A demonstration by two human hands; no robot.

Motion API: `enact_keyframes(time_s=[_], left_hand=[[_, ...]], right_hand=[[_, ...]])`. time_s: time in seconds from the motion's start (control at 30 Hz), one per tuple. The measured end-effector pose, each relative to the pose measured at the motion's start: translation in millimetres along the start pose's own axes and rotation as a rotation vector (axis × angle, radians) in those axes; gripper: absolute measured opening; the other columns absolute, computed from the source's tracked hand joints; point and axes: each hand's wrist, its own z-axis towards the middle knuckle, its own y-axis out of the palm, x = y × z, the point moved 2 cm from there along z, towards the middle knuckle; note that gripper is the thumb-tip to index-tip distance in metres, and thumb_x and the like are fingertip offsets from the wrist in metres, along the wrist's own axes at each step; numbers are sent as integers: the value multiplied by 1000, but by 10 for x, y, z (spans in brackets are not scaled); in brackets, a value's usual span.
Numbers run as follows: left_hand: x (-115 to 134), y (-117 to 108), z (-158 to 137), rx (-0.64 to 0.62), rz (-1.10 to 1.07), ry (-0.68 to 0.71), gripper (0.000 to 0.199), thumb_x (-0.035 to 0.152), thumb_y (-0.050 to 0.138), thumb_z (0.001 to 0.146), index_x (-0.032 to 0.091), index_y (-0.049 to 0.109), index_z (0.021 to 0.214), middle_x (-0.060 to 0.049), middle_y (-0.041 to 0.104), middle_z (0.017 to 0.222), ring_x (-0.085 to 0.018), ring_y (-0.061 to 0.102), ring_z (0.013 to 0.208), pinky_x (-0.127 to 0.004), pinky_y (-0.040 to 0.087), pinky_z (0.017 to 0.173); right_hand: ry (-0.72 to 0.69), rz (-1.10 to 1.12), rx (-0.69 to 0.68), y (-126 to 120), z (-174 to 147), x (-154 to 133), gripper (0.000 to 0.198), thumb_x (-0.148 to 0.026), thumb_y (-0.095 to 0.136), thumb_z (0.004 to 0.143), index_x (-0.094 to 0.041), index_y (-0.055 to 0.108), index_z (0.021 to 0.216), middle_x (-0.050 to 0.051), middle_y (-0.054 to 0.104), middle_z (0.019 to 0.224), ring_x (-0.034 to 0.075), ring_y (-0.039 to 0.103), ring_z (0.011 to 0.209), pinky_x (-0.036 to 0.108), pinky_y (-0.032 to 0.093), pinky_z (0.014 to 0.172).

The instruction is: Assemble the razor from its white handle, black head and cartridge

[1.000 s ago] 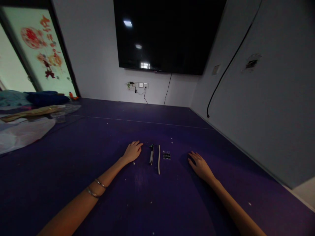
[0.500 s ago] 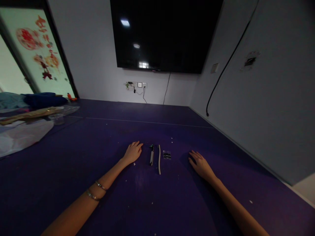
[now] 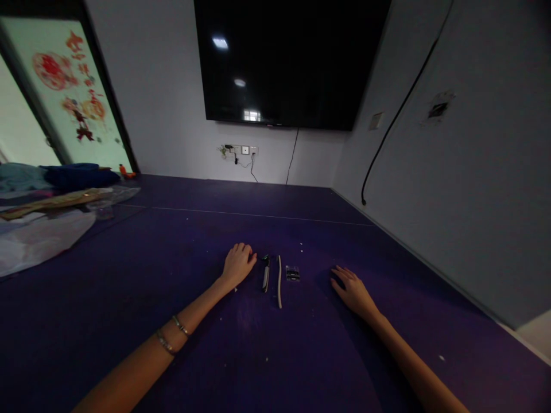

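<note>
My left hand (image 3: pixel 238 267) is palm down just left of a razor (image 3: pixel 266 275), its fingers slightly bent and apart. Its thumb side is close to the razor's dark head, and I cannot tell whether they touch. The razor has a black and pale handle. To its right lies a thin, pale, slightly curved stick (image 3: pixel 279 282). Beyond that is a small clear pack (image 3: pixel 293 273) with dark pieces in it. My right hand (image 3: pixel 352 291) rests palm down on the purple surface (image 3: pixel 258 378), right of the pack, fingers loosely spread and holding nothing.
Plastic sheeting (image 3: pixel 51 241), a flat tan piece (image 3: pixel 55 202) and blue cloth (image 3: pixel 80 175) are heaped at the far left. A black cable (image 3: pixel 398 112) hangs on the right wall. A television (image 3: pixel 293 63) is mounted ahead, above wall sockets (image 3: pixel 245 150).
My left hand has moved a little right and forward, closer to the razor's head. My right hand and the objects on the surface stay in place.
</note>
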Motion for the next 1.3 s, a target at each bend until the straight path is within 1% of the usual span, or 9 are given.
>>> enact_keyframes(time_s=[0.1, 0.2, 0.3, 0.5, 0.67, 0.83, 0.97, 1.17, 1.3], left_hand=[[214, 0, 55, -204, -55, -8, 29, 40, 45, 84, 16, 60, 79, -10, 62, 85, -23, 59, 82, -33, 43, 73], [383, 34, 94, -364, -113, -57, 38, 49, 43, 83, 15, 61, 81, -13, 65, 84, -26, 62, 81, -34, 44, 69], [470, 79, 114, -406, -149, -129, 41, 51, 45, 80, 13, 62, 86, -17, 65, 90, -31, 62, 87, -38, 44, 73], [488, 201, 101, -417, -232, -202, 23, 34, 52, 78, 15, 63, 84, -18, 65, 97, -33, 59, 99, -42, 41, 83], [380, 178, 183, -461, -438, -300, 20, 33, 52, 78, 15, 60, 71, -17, 65, 94, -32, 58, 100, -39, 43, 80], [130, 48, 312, -657, -827, -430, 31, 36, 47, 82, 13, 55, 64, -12, 66, 69, -21, 65, 64, -30, 48, 60], [-82, 7, 341, -671, -1100, -573, 27, 37, 45, 83, 13, 52, 73, -7, 63, 63, -14, 60, 53, -25, 49, 54], [-260, 100, 311, -701, -1271, -781, 24, 30, 35, 81, 16, 44, 64, 1, 47, 48, -5, 37, 31, -15, 29, 31], [-288, 162, 277, -776, -1332, -823, 27, 31, 31, 82, 17, 42, 63, 6, 35, 41, -5, 27, 28, -14, 21, 28]], right_hand=[[1, -9, -4, 1, 3, 8, 48, -41, 38, 87, -11, 57, 121, 15, 52, 129, 30, 42, 123, 44, 39, 97], [1, -20, 1, 0, 2, 10, 48, -41, 38, 87, -12, 57, 120, 14, 52, 128, 30, 43, 122, 44, 40, 96], [-6, -22, 7, 4, 4, 12, 47, -40, 38, 87, -12, 57, 120, 14, 53, 128, 30, 44, 121, 44, 40, 97], [-12, -11, 14, 11, 8, 22, 47, -40, 39, 86, -12, 58, 118, 15, 53, 127, 30, 45, 120, 43, 39, 98], [-1, 6, 8, 9, 8, 24, 46, -41, 39, 86, -13, 58, 118, 15, 53, 127, 30, 45, 120, 45, 40, 95], [5, 4, -6, 13, 13, 30, 47, -41, 38, 86, -13, 57, 119, 14, 52, 128, 30, 44, 121, 46, 41, 94], [4, -3, -7, 11, 20, 26, 48, -42, 38, 87, -13, 57, 120, 14, 52, 129, 30, 43, 121, 45, 40, 96], [7, -1, -9, 9, 23, 19, 48, -41, 38, 86, -12, 57, 120, 14, 52, 129, 30, 43, 121, 45, 39, 96], [5, 11, 13, 6, 29, 21, 46, -41, 40, 86, -13, 59, 117, 14, 53, 128, 30, 45, 120, 44, 39, 97]])
